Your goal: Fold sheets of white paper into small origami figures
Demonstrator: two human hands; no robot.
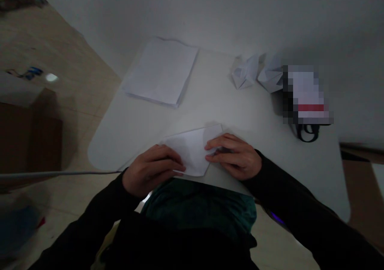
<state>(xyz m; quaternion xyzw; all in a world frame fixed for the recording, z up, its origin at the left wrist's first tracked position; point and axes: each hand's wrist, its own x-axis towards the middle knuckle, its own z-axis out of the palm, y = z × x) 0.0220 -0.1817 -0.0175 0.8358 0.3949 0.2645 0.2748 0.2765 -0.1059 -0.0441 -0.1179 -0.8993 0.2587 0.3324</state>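
Beige tiled floor [69,82] shows beyond the bench's left side. The left hand [151,170], in a long black sleeve [90,230], comes in from the lower left, wrist low, fingers curled and closed narrowly together over the left part of a folded white paper sheet [192,152]. That sheet lies flat on a white round-cornered bench [132,134], near its near edge and between both hands. Farther out on the bench sits a stack of white paper sheets [160,72]. The right hand [235,156], its forearm angled in from the lower right, holds the sheet's right part, fingers together and pointing left. Farther right stand two folded white paper figures [258,73], just beside a pixelated object [306,96], too blurred to identify, with a black strap loop [307,133].
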